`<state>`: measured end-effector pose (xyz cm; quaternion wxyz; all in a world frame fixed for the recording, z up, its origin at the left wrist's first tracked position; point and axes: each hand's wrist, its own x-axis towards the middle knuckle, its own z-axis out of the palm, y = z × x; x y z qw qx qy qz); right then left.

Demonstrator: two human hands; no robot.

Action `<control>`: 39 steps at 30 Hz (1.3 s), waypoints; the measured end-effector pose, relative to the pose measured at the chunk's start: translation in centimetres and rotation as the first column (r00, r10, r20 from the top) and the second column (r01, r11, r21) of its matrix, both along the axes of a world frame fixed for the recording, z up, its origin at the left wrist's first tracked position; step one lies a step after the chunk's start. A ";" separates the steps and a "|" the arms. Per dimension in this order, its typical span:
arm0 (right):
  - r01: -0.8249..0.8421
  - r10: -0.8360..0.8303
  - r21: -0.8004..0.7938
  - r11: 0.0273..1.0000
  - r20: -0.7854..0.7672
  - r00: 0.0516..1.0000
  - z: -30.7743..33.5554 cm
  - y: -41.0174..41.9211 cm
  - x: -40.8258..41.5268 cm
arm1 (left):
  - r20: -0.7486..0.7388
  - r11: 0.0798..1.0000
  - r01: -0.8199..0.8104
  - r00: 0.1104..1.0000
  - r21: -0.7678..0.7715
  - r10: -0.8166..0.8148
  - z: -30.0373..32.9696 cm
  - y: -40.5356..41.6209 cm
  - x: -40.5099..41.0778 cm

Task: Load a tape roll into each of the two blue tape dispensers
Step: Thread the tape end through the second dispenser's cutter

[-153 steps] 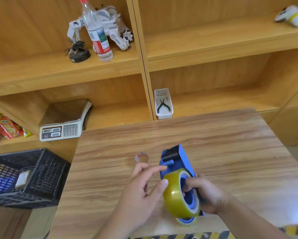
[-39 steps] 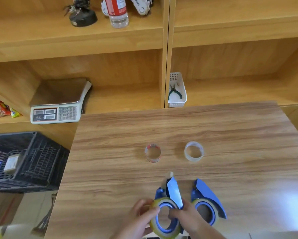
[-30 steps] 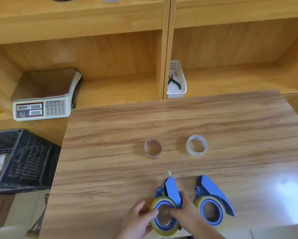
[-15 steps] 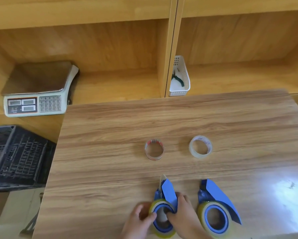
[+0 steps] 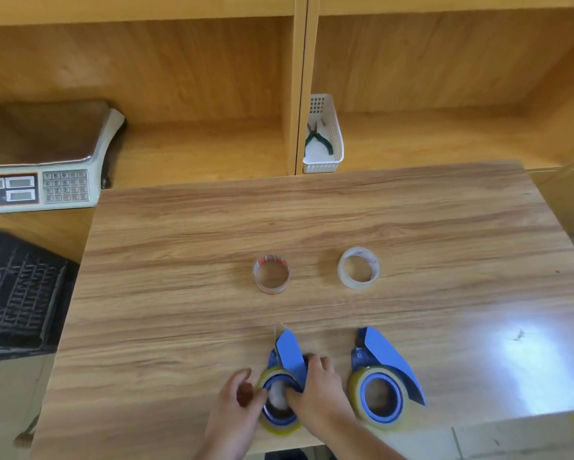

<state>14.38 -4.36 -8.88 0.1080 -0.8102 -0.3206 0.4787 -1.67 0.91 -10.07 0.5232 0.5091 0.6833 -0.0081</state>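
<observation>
Two blue tape dispensers lie flat near the table's front edge, each with a yellowish tape roll on its hub. My hands are on the left dispenser (image 5: 290, 355): my left hand (image 5: 237, 406) grips the left side of its tape roll (image 5: 279, 426), and my right hand (image 5: 318, 390) rests over the roll's right side and the dispenser body. The right dispenser (image 5: 390, 356) with its tape roll (image 5: 378, 398) lies untouched beside my right hand. A tape end sticks out at the left dispenser's tip.
Two nearly spent tape cores stand mid-table, one with red print (image 5: 271, 274) and one clear (image 5: 359, 267). Behind the table (image 5: 179, 293), shelves hold a scale (image 5: 43, 161) and a white basket (image 5: 323, 137) with pliers. A black crate (image 5: 16, 293) sits at the left.
A roll-loaded dispenser that I held upright five seconds ago now lies flat beside the other. In the last second my hands stay on the left dispenser while the view tilts down.
</observation>
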 end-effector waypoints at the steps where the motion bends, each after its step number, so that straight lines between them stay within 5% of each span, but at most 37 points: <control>1: -0.005 0.005 0.017 1.000 0.019 1.000 0.4 -0.2 0.3 | -0.013 0.999 -0.006 1.000 0.050 0.007 0.3 -0.3 0.1; 4: -0.045 0.019 0.155 0.987 0.166 0.986 2.5 -1.5 2.2 | -0.020 0.961 -0.010 1.000 0.276 0.017 2.0 -1.5 1.3; 9: -0.027 -0.119 0.326 0.945 0.418 0.901 3.2 -4.5 9.3 | 0.078 0.873 0.154 0.974 0.464 -0.213 4.7 -4.7 6.0; 12: 0.097 -0.158 0.214 0.972 0.292 0.943 3.4 -6.2 13.2 | 0.084 0.847 0.276 0.933 0.455 -0.349 4.9 -6.5 9.8; 21: 0.089 -0.090 0.029 0.996 0.053 0.995 1.9 -8.8 15.4 | -0.102 0.944 0.302 0.951 0.131 -0.290 1.8 -9.1 15.6; 30: -0.012 0.012 0.007 1.000 0.041 0.999 1.3 -9.1 14.7 | -0.163 0.939 0.316 0.942 0.134 -0.294 1.7 -9.5 17.1; 39: 0.231 -0.219 0.049 0.972 -0.180 0.959 4.3 -8.9 15.8 | -0.182 0.912 0.349 0.932 0.216 -0.314 5.9 -9.6 17.1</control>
